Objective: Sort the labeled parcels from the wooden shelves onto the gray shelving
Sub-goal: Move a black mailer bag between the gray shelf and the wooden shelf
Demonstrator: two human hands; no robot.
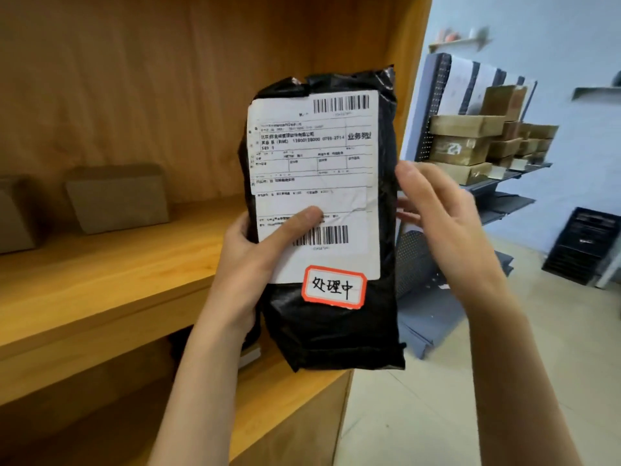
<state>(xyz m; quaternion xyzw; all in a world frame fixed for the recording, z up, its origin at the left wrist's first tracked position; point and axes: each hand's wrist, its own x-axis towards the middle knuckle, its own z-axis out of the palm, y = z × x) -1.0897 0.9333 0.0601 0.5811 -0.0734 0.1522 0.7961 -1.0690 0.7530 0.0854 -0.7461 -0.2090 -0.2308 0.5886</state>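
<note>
My left hand grips a black plastic parcel upright in front of the wooden shelves, thumb pressed across its white shipping label. A red-bordered sticker with handwritten characters sits below the label. My right hand hovers at the parcel's right edge with relaxed fingers; whether it touches the parcel is unclear. The gray shelving stands to the right behind the parcel.
Two brown cardboard boxes stand on the wooden shelf at left. Several taped cardboard boxes are stacked on the gray shelving. A dark plastic crate sits on the tiled floor at far right. Loose gray shelf panels lean low behind the parcel.
</note>
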